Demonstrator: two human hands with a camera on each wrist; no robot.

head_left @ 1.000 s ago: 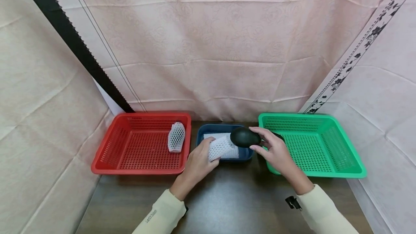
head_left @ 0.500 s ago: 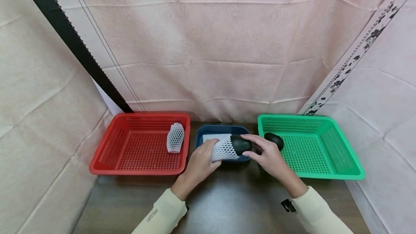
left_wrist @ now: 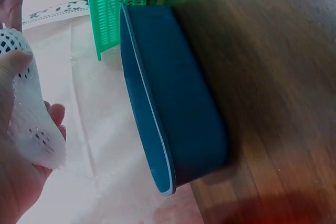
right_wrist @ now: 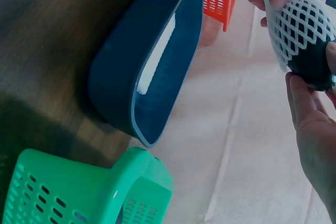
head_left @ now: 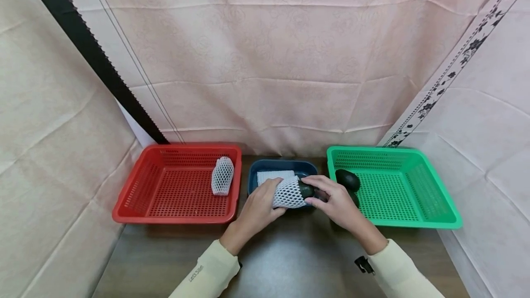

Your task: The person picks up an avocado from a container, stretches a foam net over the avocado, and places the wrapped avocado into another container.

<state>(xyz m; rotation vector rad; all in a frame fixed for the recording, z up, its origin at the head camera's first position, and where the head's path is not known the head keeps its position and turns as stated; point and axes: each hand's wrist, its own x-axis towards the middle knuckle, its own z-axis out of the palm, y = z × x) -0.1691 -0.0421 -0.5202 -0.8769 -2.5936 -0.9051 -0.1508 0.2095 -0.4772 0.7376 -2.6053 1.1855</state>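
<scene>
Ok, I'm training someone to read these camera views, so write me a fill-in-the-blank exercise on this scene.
1. The basket holding a white mesh-covered item is coloured ____.
2. The basket holding uncovered dark oval objects is coloured ____.
3. The left hand grips the white mesh sleeve; the hand pinching the bare end of the half-sleeved object is the person's ____ one.
4. The small bin between the baskets is coloured dark ____.
Missing words: red; green; right; blue.

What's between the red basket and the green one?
Head view: the blue bin with white foam netting inside. Also between them, a mesh sleeve in the left hand and, partly inside it, the avocado in the right hand.
</scene>
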